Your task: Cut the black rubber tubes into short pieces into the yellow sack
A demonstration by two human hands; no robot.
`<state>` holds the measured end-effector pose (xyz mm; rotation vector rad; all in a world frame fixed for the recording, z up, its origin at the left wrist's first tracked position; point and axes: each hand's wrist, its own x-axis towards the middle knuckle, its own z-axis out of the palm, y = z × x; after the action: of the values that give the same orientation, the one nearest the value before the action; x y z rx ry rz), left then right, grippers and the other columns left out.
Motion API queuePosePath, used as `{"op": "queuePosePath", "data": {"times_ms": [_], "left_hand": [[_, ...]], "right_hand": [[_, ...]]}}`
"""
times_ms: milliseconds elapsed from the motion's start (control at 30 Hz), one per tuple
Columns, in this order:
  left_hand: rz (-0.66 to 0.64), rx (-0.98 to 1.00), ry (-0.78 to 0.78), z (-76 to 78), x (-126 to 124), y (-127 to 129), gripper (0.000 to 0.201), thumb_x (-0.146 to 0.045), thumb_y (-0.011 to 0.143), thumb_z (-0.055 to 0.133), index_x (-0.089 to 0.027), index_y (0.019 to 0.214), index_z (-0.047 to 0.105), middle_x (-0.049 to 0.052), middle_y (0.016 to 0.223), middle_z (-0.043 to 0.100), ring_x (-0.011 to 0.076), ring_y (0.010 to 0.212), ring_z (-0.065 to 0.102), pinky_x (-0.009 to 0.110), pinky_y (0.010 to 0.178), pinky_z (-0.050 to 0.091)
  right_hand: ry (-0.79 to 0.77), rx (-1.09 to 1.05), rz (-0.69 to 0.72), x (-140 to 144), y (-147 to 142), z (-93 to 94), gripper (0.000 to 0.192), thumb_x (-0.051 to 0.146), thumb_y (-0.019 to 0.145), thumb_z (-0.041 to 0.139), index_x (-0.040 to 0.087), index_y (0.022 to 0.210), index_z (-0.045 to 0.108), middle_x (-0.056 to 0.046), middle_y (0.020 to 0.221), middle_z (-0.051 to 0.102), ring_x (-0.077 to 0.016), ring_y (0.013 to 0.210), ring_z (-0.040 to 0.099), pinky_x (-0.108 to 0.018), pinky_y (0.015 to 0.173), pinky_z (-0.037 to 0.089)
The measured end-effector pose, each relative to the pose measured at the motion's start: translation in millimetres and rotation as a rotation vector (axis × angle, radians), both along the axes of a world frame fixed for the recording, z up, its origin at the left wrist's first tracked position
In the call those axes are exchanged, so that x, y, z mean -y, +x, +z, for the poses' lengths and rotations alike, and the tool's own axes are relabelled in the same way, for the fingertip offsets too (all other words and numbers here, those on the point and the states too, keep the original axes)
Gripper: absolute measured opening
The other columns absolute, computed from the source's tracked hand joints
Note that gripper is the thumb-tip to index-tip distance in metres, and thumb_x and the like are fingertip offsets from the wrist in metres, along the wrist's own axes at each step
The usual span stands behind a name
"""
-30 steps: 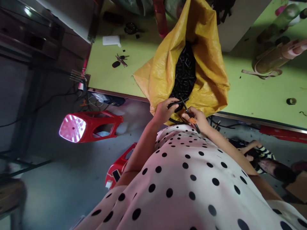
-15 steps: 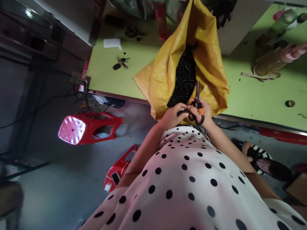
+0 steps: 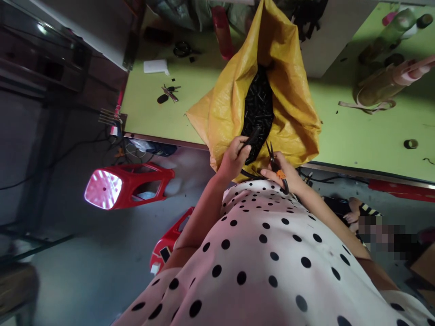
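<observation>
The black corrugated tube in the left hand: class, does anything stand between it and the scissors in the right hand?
Nothing visible does. The left hand holds the black tube over the yellow sack's mouth; the scissors in the right hand sit beside it, blades slightly apart, with open space between.

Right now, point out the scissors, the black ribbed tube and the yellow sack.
scissors [image 3: 276, 168], head view, orange pivot.
black ribbed tube [image 3: 253, 138], head view, end above left-hand fingers.
yellow sack [image 3: 226, 108], head view, left wall.

Yellow sack [image 3: 224, 113] w/ black bits [image 3: 260, 102] – green table [image 3: 356, 131], red stools [image 3: 132, 181], white/black polka-dot top [image 3: 265, 253].
</observation>
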<state>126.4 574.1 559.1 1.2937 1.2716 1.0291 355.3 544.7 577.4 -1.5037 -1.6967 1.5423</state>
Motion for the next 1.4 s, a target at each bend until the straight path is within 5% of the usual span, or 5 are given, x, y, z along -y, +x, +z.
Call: {"op": "queuePosePath", "data": {"times_ms": [267,767,1133,1400], "left_hand": [[-0.104,-0.268,0.137,8.1,3.2,2.4,0.025,-0.026,0.1,0.062,-0.02,0.12,0.076,0.007,0.118,0.081,0.021,0.11,0.076,0.033,0.101,0.059],[-0.129,-0.465,0.126,1.3,1.8,-7.5,0.03,-0.018,0.1,0.065,-0.019,0.126,0.08,0.009,0.131,0.082,0.024,0.123,0.077,0.037,0.113,0.059],[-0.176,-0.419,0.097,-4.8,2.3,-11.0,0.03,-0.018,0.098,0.064,-0.022,0.122,0.08,0.008,0.127,0.083,0.0246,0.119,0.077,0.039,0.11,0.059],[-0.214,-0.42,0.065,8.0,7.8,1.0,0.021,-0.023,0.098,0.067,-0.024,0.117,0.076,0.006,0.115,0.083,0.0229,0.105,0.078,0.036,0.096,0.059]], "right_hand": [[0.025,0.2,0.067,-17.3,-3.2,17.2,0.059,0.072,0.085,0.073,0.026,0.112,0.047,-0.001,0.085,0.07,-0.0219,0.072,0.062,-0.035,0.072,0.047],[0.032,0.411,0.127,-22.2,-19.1,18.6,0.055,0.074,0.093,0.063,0.023,0.113,0.058,-0.003,0.077,0.067,-0.0227,0.069,0.058,-0.032,0.066,0.038],[0.111,0.191,-0.034,-16.8,-27.3,-12.6,0.064,0.087,0.088,0.06,0.026,0.078,0.046,0.002,0.059,0.046,-0.0161,0.056,0.042,-0.031,0.057,0.031],[-0.008,-0.149,-0.268,-35.8,-29.4,-7.4,0.065,0.081,0.076,0.076,0.024,0.101,0.06,0.002,0.069,0.058,-0.0162,0.056,0.051,-0.032,0.054,0.042]]}}
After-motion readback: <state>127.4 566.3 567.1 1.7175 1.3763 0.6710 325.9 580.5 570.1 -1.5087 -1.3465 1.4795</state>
